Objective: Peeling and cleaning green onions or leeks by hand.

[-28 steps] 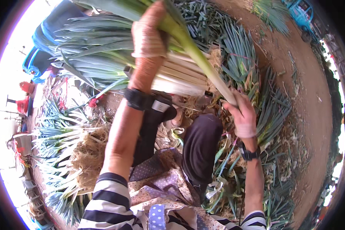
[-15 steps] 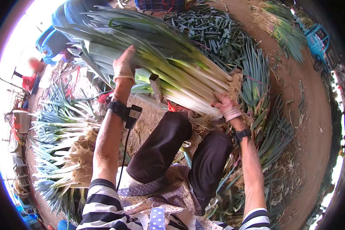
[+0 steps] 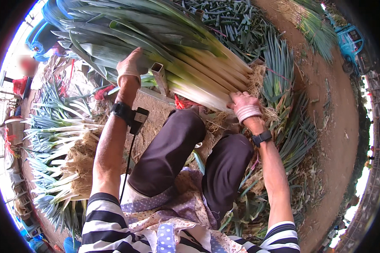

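A thick bundle of leeks [image 3: 190, 63] with white stalks, green leaves and brown roots lies across a metal frame [image 3: 159, 78] in front of my knees. My gloved left hand [image 3: 131, 66] presses on the green leaf part of the bundle. At the root end, my gloved right hand [image 3: 245, 106] grips the white stalks. I sit with both knees [image 3: 185, 126] bent under the bundle.
Piles of leeks [image 3: 59, 143] with roots lie on the ground at my left. Cut green leaf scraps [image 3: 236, 21] lie heaped beyond the bundle, and more leeks [image 3: 291, 126] spread at my right. Bare dirt ground [image 3: 337, 139] runs along the right. A blue vehicle [image 3: 352, 46] stands far right.
The bundle has come down from a raised, tilted position and now lies across the frame. My left hand has slid onto the leaves; my right hand stays at the root end.
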The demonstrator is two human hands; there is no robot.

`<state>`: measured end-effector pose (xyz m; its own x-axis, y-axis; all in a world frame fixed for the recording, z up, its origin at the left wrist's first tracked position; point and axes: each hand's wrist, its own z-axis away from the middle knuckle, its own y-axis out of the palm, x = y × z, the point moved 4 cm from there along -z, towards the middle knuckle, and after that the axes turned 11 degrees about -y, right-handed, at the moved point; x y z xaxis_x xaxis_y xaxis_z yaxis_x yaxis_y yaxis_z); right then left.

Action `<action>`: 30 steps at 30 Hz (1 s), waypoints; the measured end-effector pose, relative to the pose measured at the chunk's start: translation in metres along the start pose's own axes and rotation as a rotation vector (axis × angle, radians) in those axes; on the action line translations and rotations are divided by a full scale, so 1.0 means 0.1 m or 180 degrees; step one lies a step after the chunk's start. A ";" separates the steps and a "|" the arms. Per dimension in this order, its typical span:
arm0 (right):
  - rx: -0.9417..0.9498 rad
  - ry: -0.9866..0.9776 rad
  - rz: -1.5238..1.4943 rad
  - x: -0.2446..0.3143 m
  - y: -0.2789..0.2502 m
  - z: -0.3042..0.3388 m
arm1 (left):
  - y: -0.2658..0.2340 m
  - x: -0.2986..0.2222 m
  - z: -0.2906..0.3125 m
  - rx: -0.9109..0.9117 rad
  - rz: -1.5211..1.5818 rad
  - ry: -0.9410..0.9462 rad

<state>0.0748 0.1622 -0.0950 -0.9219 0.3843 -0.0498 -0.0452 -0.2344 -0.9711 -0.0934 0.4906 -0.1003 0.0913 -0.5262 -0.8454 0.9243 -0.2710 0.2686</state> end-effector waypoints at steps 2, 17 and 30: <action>0.0075 0.0204 -0.0092 0.04 0.00 -0.01 | 0.00 0.04 -0.02 0.0097 -0.0044 -0.0005; -0.0103 0.1000 -0.0422 -0.03 0.07 -0.02 | 0.25 -0.27 -0.03 0.0699 -0.0373 -0.0079; -0.0511 0.0501 0.0249 0.03 -0.07 -0.07 | 0.06 -0.10 0.09 0.0456 0.0078 -0.0858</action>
<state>0.0753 0.1712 -0.0895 -0.8482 0.5079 -0.1500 0.0975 -0.1287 -0.9869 -0.0919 0.4868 -0.0861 -0.0064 -0.7238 -0.6899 0.8597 -0.3564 0.3660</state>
